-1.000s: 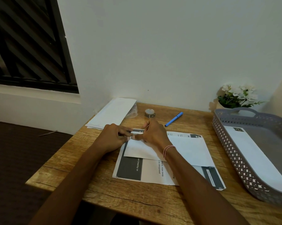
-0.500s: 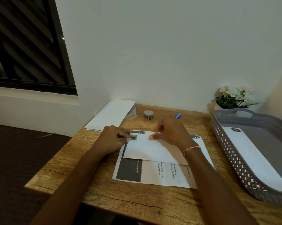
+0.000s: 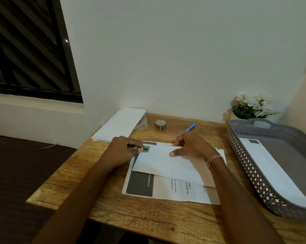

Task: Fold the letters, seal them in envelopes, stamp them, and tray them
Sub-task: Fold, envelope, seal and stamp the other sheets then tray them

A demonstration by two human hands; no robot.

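Envelope (image 3: 168, 164) lies on printed sheets (image 3: 166, 189) mid-counter (image 3: 124, 217), a stamp (image 3: 146, 149) at its far-left corner. Left hand (image 3: 125, 150), grip together, presses fingertips by the stamp; right hand (image 3: 192, 147) rests loosely apart on the envelope's far edge. Tray (image 3: 250, 173) at the right edge holds another stamped envelope (image 3: 271, 169). Blank envelopes (image 3: 120, 124), stamp roll (image 3: 160, 124) and pen (image 3: 189, 128) sit along the far edge.

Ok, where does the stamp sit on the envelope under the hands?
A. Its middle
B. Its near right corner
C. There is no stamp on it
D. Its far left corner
D: the stamp sits at the far left corner of the envelope, pressed by the left hand.
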